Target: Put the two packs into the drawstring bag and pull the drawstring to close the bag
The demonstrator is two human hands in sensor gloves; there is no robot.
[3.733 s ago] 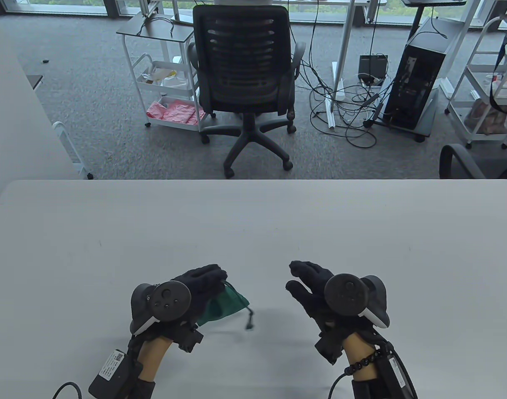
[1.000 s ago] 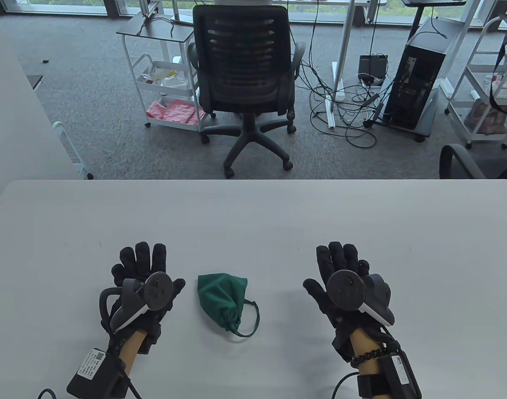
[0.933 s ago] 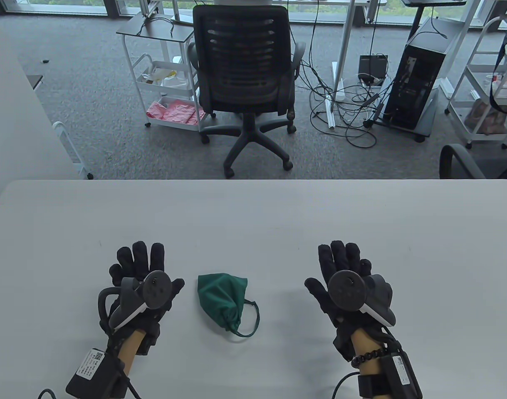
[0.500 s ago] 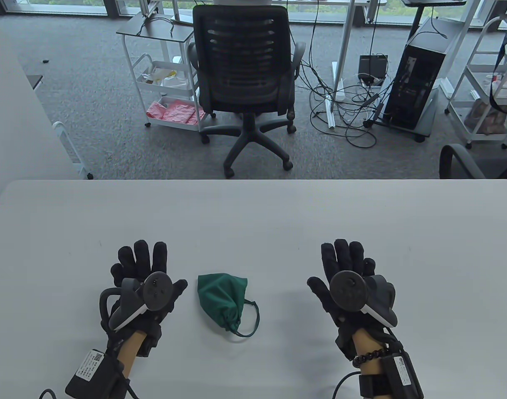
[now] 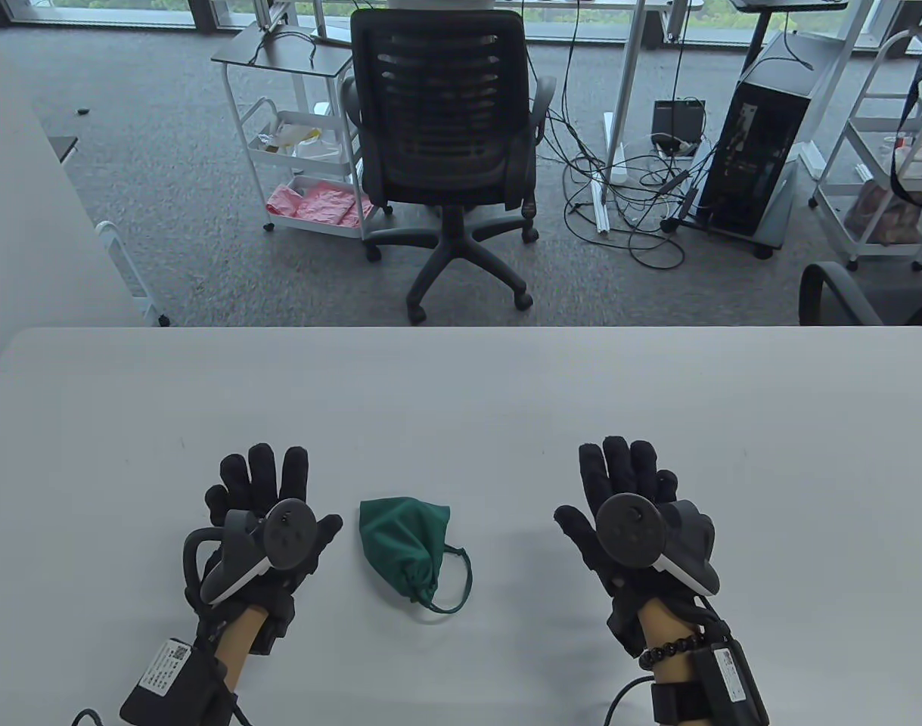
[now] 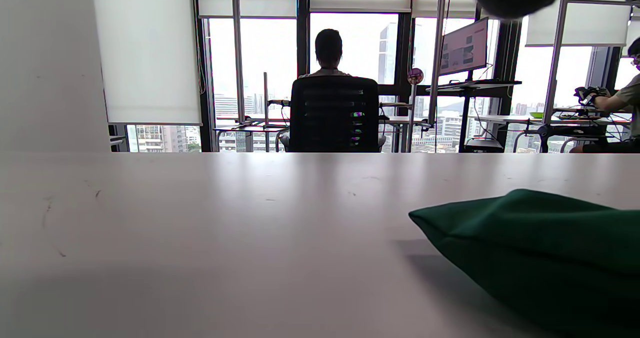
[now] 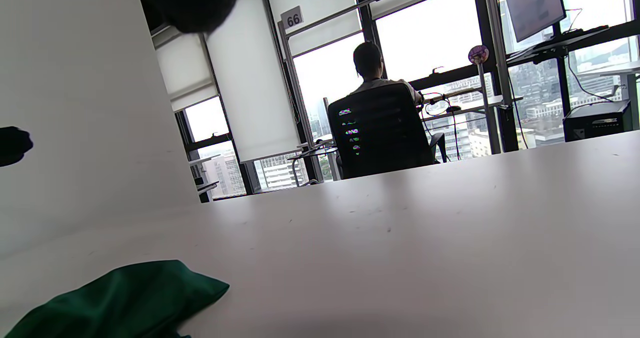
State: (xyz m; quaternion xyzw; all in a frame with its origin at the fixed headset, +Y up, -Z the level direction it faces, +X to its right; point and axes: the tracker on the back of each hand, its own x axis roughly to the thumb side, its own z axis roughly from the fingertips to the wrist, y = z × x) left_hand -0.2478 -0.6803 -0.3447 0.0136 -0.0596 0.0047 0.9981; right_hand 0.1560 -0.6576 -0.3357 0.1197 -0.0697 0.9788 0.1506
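The green drawstring bag (image 5: 402, 544) lay on the white table (image 5: 461, 393) between the two gloved hands, touched by neither. Its neck was gathered tight at the end nearest the person, and the drawstring (image 5: 461, 586) looped out from that neck in a loose curve on the bag's right side. The bag looked plump (the packs themselves could not be seen, so what filled it is not something the views settle).

The left hand (image 5: 268, 503) rested palm down on the table just to the left of the bag, fingers straight and spread, thumb pointing toward the green cloth but stopping short of it. It held nothing. The right hand (image 5: 627, 503) lay flat in the same way, fingers extended and empty, well apart from the bag on its right side, so the bag sat nearer the left hand than the right.

In the left wrist view the bag (image 6: 540, 248) filled the lower right corner as a rounded green mound on the tabletop, close by. In the right wrist view it (image 7: 115, 298) showed only as a green edge at the lower left, farther off.

Beyond the table's far edge stood a black office chair (image 5: 438, 121) on grey carpet.
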